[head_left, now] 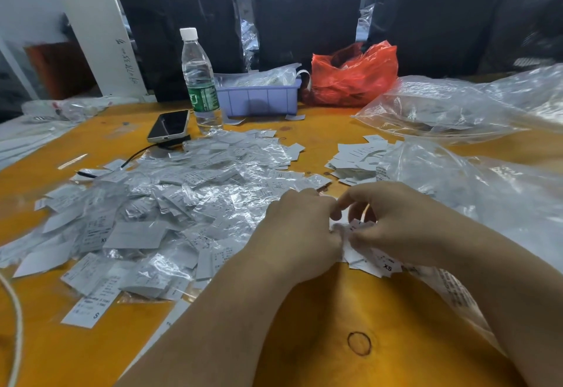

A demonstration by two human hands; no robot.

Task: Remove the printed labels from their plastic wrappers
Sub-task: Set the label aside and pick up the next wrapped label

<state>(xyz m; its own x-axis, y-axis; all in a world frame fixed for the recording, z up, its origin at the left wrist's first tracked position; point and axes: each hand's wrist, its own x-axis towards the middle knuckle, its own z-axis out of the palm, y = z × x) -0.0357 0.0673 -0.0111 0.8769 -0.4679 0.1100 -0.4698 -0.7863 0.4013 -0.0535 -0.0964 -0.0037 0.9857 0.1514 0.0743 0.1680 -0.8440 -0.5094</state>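
My left hand [300, 231] and my right hand [393, 219] meet at the middle of the orange table [335, 325], both pinching a small wrapped bundle of printed labels [355, 228]. Loose white labels [376, 261], one marked XS, lie fanned under my right hand. A wide heap of labels in clear plastic wrappers [158, 210] spreads to the left of my hands. A stack of bare labels [356, 159] sits behind my right hand.
A water bottle [199, 82], a phone [169, 126] with a cable, a lilac plastic bin [259, 97] and a red plastic bag [353, 74] stand at the back. Large clear plastic bags [457, 106] cover the right side. A white cord [15, 325] crosses the left edge.
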